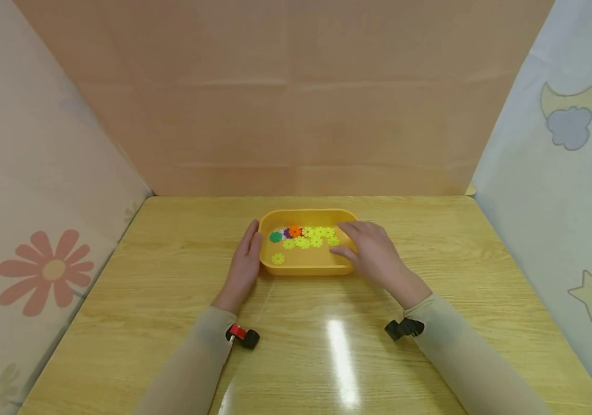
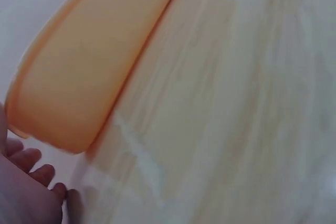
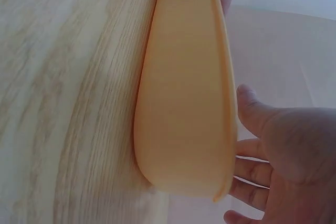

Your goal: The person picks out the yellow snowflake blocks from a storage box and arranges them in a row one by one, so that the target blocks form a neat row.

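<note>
A yellow-orange plastic tray (image 1: pixel 306 270) stands on the table, with several small flower-shaped pieces inside. Most are yellow flower pieces (image 1: pixel 302 242), bunched from the middle toward the right. One orange flower piece (image 1: pixel 295 231) and a green one (image 1: pixel 275 237) lie toward the left, with purple and white partly showing between them. A single yellow flower piece (image 1: pixel 278 259) sits apart near the front left corner. My left hand (image 1: pixel 244 266) rests against the tray's left end, fingers extended. Over the right end reaches my right hand (image 1: pixel 379 253), thumb and fingers apart, nothing visible between them.
The wood-grain table (image 1: pixel 181 276) extends around the tray on all sides. A brown panel (image 1: pixel 285 115) rises behind it, and patterned side walls (image 1: pixel 524 190) flank left and right. Dark bands with small black blocks (image 1: pixel 404 329) are on both wrists.
</note>
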A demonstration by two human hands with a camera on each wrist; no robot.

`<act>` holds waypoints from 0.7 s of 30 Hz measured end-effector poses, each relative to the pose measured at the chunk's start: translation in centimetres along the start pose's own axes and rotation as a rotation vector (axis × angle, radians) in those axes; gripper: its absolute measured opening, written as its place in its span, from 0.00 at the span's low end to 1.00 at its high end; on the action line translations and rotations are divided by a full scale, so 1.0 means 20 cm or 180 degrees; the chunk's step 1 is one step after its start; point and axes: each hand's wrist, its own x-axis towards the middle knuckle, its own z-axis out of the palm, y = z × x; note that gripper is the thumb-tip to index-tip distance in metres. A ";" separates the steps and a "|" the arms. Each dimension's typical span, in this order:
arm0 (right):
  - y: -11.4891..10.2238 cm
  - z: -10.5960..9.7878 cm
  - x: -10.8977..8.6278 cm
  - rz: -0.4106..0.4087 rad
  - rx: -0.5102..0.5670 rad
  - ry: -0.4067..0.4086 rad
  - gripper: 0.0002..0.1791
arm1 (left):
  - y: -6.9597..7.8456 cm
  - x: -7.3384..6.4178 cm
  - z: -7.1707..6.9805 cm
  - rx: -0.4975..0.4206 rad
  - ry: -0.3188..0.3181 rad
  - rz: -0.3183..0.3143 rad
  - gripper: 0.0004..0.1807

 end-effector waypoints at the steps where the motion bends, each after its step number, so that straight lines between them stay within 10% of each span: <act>1: 0.00 0.01 0.01 0.0010 -0.0015 -0.0005 0.38 | -0.01 0.00 0.01 -0.0079 0.0022 -0.0032 0.37; 21: 0.05 0.08 0.14 0.0154 -0.0202 -0.0538 0.37 | -0.04 0.01 0.03 -0.0140 0.0083 0.0078 0.35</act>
